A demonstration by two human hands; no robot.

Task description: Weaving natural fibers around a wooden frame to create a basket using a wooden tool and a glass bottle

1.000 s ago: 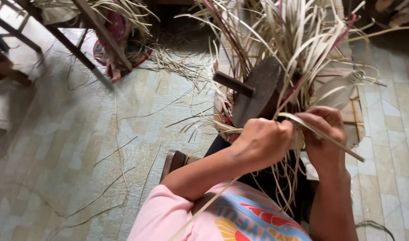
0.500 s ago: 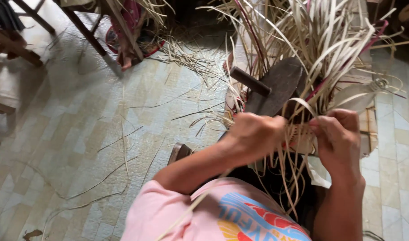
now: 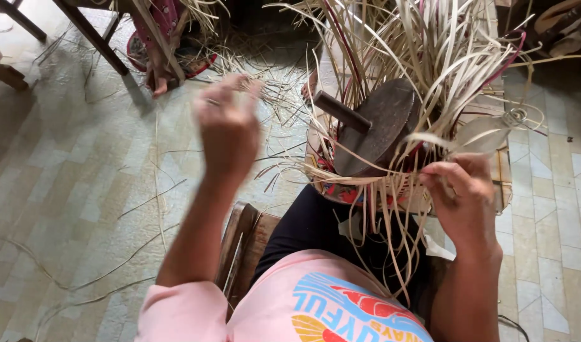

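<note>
A half-woven basket (image 3: 333, 187) rests on my lap, with many long pale strips (image 3: 430, 57) fanning up from it. A dark round wooden block (image 3: 389, 117) with a short handle sits inside it. My right hand (image 3: 463, 193) pinches pale strips at the basket's right rim. My left hand (image 3: 229, 126) is raised up and off to the left, clear of the basket. It is blurred, its fingers are curled, and I cannot make out whether a strip is in them.
A wooden stool (image 3: 240, 247) is under me. Loose strips (image 3: 148, 202) lie scattered on the tiled floor at left. Dark furniture legs (image 3: 91, 35) stand at the top left, beside another person's foot and pink cloth (image 3: 156, 69).
My left hand has left the basket rim and swung up and to the left. My right hand stays at the rim, gripping strips.
</note>
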